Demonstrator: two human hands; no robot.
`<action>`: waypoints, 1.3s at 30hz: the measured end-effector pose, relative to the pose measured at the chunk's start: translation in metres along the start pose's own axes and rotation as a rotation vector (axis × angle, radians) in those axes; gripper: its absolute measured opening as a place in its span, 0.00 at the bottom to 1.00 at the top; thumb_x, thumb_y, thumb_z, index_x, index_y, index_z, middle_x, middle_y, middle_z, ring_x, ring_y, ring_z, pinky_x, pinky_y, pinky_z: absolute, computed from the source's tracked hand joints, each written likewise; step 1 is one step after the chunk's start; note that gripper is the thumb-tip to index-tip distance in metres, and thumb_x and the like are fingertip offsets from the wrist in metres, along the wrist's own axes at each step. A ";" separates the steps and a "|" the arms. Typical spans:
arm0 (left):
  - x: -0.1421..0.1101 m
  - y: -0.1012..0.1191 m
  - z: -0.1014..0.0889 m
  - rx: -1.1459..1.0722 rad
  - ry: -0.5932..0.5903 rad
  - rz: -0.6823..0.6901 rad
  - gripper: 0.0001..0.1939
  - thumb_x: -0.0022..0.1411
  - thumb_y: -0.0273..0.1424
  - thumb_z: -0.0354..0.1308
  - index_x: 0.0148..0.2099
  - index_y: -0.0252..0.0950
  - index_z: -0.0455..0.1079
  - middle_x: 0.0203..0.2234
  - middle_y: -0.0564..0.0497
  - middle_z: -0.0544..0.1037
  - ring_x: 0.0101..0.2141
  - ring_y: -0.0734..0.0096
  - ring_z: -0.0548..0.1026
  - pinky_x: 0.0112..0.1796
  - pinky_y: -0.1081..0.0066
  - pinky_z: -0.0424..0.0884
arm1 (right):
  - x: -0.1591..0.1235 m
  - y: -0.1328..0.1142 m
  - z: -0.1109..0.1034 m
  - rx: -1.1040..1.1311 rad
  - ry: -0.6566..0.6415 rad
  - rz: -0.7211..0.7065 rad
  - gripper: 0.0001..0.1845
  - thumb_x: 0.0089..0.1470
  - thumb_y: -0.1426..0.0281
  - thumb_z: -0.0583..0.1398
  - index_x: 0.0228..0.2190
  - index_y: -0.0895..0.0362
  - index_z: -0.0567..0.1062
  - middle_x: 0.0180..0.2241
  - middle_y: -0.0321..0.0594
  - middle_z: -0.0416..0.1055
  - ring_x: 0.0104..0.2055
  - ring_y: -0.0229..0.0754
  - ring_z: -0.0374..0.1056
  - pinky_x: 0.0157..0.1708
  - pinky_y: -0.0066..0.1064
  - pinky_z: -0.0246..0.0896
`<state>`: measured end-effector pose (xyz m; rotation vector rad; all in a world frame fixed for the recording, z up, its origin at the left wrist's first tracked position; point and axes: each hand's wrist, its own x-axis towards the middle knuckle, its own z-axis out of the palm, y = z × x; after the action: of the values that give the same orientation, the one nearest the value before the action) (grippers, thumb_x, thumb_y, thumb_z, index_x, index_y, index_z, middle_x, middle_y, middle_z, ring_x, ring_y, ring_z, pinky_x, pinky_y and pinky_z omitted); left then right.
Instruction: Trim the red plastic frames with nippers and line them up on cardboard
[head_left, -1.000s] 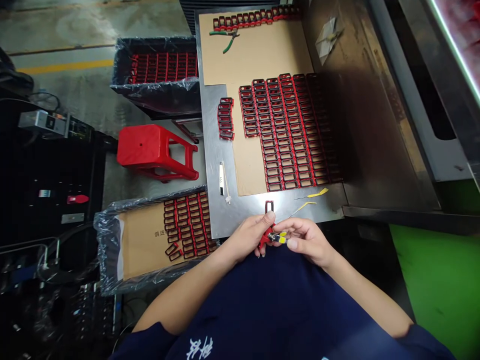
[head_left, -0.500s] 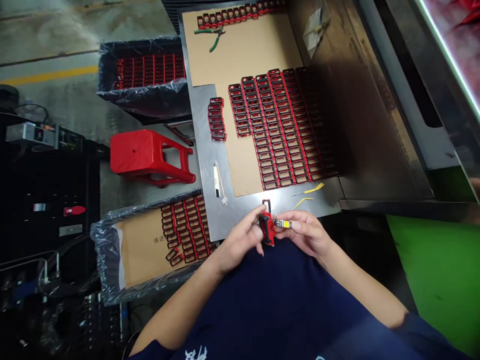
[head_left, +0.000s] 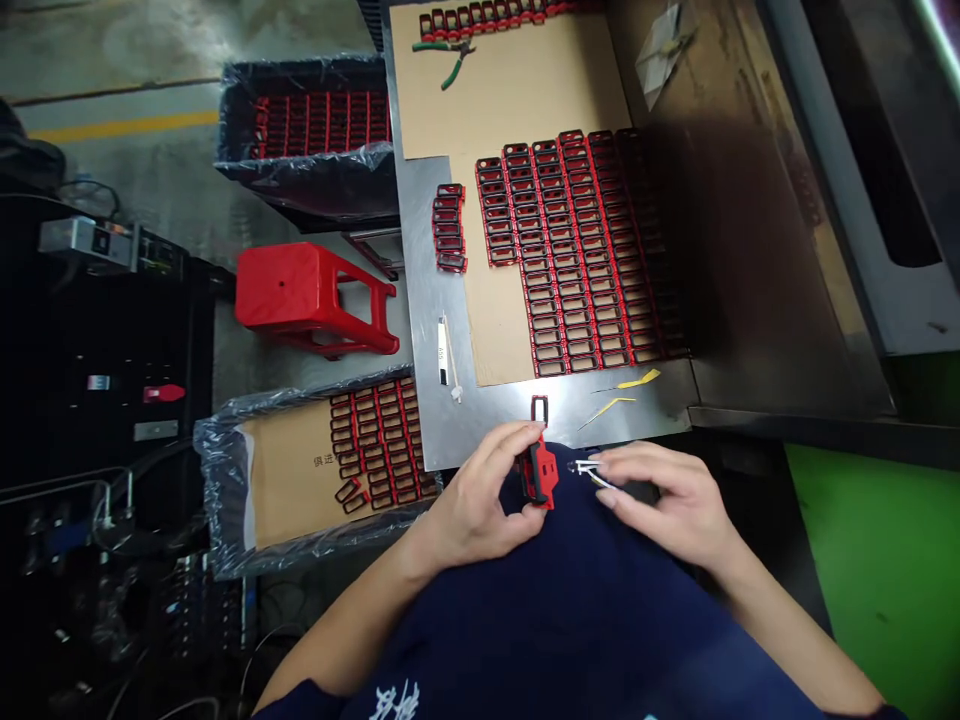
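Observation:
My left hand (head_left: 484,492) is closed on a red-and-black plastic frame (head_left: 541,475), gripped by its ends between thumb and fingers, with the red side turned to the right. My right hand (head_left: 667,490) pinches a small silver nail clipper (head_left: 587,469) between thumb and fingers; its lever stands apart from its body. The clipper's tip is a short way right of the frame, not touching it. Just beyond my left fingers, a single black frame (head_left: 539,409) lies at the metal table's near edge.
Rows of red-and-black frames (head_left: 570,250) cover cardboard on the metal table (head_left: 431,430). A short stack (head_left: 450,228) sits to their left. Also there are a white cutter (head_left: 442,352), yellow-handled thin tools (head_left: 637,380) and green pliers (head_left: 456,60). Left stand a red stool (head_left: 281,285) and lined bins (head_left: 225,500).
My right hand has drawn back to the right, taking the clipper off the frame. My left hand has turned the frame so its red face shows. The view has shifted slightly.

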<state>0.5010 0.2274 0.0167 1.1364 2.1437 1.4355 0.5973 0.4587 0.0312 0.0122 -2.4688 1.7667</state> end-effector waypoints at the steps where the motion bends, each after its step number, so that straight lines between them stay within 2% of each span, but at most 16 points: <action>1: 0.001 0.000 0.000 -0.019 -0.011 0.029 0.39 0.56 0.22 0.58 0.68 0.37 0.53 0.57 0.38 0.68 0.58 0.56 0.70 0.58 0.56 0.72 | -0.001 -0.003 -0.002 -0.095 -0.046 -0.105 0.06 0.58 0.74 0.67 0.39 0.55 0.81 0.41 0.42 0.78 0.40 0.42 0.77 0.41 0.30 0.75; 3: 0.004 0.000 0.002 -0.048 -0.029 0.066 0.39 0.57 0.22 0.58 0.69 0.38 0.52 0.56 0.37 0.67 0.57 0.56 0.71 0.57 0.56 0.74 | -0.001 -0.009 -0.002 -0.173 -0.121 -0.240 0.05 0.61 0.74 0.66 0.40 0.56 0.80 0.43 0.43 0.78 0.41 0.42 0.76 0.40 0.31 0.73; 7: 0.005 0.000 0.005 -0.065 -0.047 0.063 0.40 0.57 0.21 0.58 0.70 0.39 0.51 0.55 0.38 0.66 0.55 0.58 0.71 0.55 0.57 0.75 | 0.004 -0.013 0.005 -0.224 -0.160 -0.305 0.04 0.62 0.73 0.66 0.40 0.57 0.80 0.43 0.43 0.77 0.36 0.39 0.74 0.35 0.30 0.70; 16: 0.002 0.000 0.006 -0.056 -0.012 0.039 0.40 0.56 0.23 0.60 0.69 0.39 0.52 0.55 0.39 0.67 0.56 0.55 0.70 0.56 0.56 0.74 | 0.005 -0.012 0.011 -0.210 -0.113 -0.336 0.04 0.61 0.74 0.67 0.39 0.58 0.80 0.42 0.43 0.77 0.34 0.38 0.72 0.33 0.30 0.68; 32: 0.003 0.002 0.006 -0.048 -0.008 0.043 0.39 0.56 0.22 0.60 0.68 0.39 0.53 0.54 0.40 0.67 0.56 0.57 0.70 0.56 0.58 0.74 | 0.006 -0.017 0.009 -0.274 -0.131 -0.346 0.03 0.62 0.73 0.66 0.40 0.58 0.80 0.42 0.43 0.77 0.33 0.38 0.71 0.32 0.29 0.68; 39: 0.003 0.000 0.005 -0.020 -0.026 0.047 0.40 0.57 0.22 0.60 0.69 0.39 0.52 0.52 0.41 0.67 0.53 0.59 0.71 0.54 0.59 0.75 | 0.007 -0.022 0.007 -0.297 -0.203 -0.315 0.05 0.65 0.73 0.64 0.42 0.57 0.79 0.44 0.44 0.76 0.41 0.41 0.73 0.39 0.31 0.73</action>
<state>0.5022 0.2329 0.0155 1.1993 2.0939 1.4501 0.5909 0.4452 0.0507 0.5483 -2.6593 1.3211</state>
